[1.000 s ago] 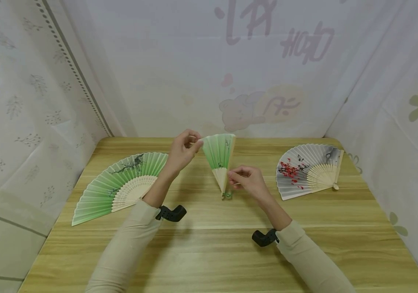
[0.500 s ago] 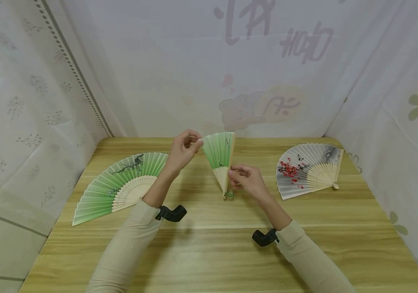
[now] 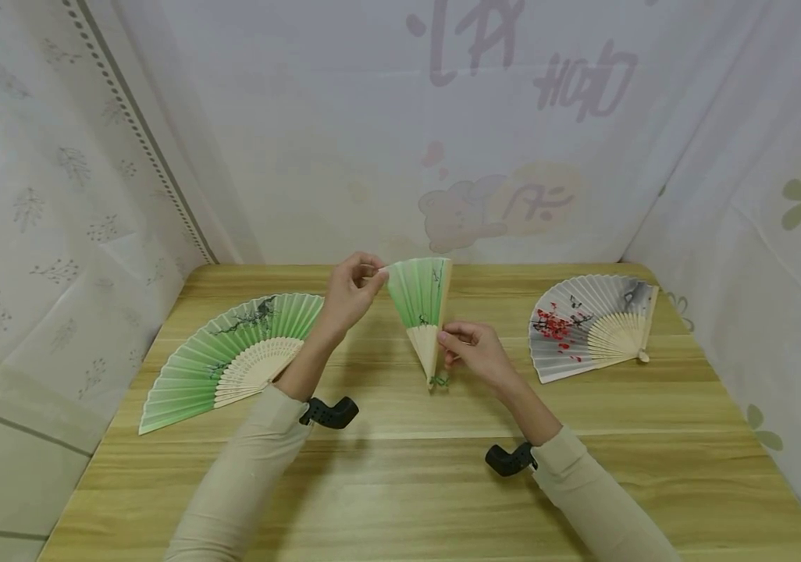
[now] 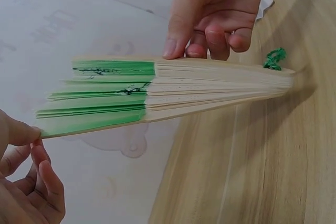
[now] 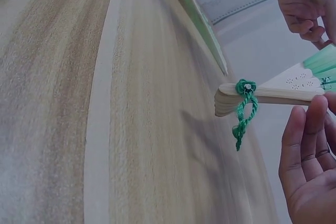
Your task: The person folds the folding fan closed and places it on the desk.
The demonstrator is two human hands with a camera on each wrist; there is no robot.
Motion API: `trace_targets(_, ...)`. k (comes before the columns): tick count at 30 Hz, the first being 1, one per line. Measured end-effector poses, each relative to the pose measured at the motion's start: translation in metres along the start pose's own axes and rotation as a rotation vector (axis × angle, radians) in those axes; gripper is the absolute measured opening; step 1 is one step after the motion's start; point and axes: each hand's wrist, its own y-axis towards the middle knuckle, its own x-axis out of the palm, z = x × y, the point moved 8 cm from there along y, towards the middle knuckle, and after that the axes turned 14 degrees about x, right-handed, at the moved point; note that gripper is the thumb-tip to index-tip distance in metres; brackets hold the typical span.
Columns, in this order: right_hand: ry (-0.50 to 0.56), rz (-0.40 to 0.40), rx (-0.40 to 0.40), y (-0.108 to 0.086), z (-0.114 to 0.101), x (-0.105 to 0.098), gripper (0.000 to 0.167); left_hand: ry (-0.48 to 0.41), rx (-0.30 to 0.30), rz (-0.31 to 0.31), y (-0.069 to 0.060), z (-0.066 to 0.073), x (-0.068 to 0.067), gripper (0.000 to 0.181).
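Between both hands a green folding fan (image 3: 416, 293), partly spread, stands with its pivot end toward me. At its upper left corner my left hand (image 3: 351, 292) pinches the outer stick between thumb and fingers. My right hand (image 3: 478, 353) pinches the right outer stick lower down, on the bare wooden part. Seen from the left wrist, the fan's pleats (image 4: 100, 95) are bunched unevenly, tightest toward the right hand's side. A knotted green cord (image 5: 245, 103) hangs from the pivot in the right wrist view. Whether the pivot end touches the table, I cannot tell.
A larger green fan (image 3: 197, 373) lies spread on the wooden table (image 3: 400, 484) at the left, partly behind my left forearm. At the right lies a spread grey-white fan (image 3: 548, 351) with red blossoms. Printed curtains (image 3: 302, 156) enclose the back and sides.
The held fan's pivot end has shifted slightly right and then a little toward me. My right hand has followed it slightly downward in view. The left hand's grip looks the same.
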Motion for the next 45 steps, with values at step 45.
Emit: trace_targets(45,0.001,-0.001,-0.033,-0.0073,-0.0064,-0.001,0.019,0.094,-0.039,0.063,-0.0034,-0.0101,-0.0004,0.012)
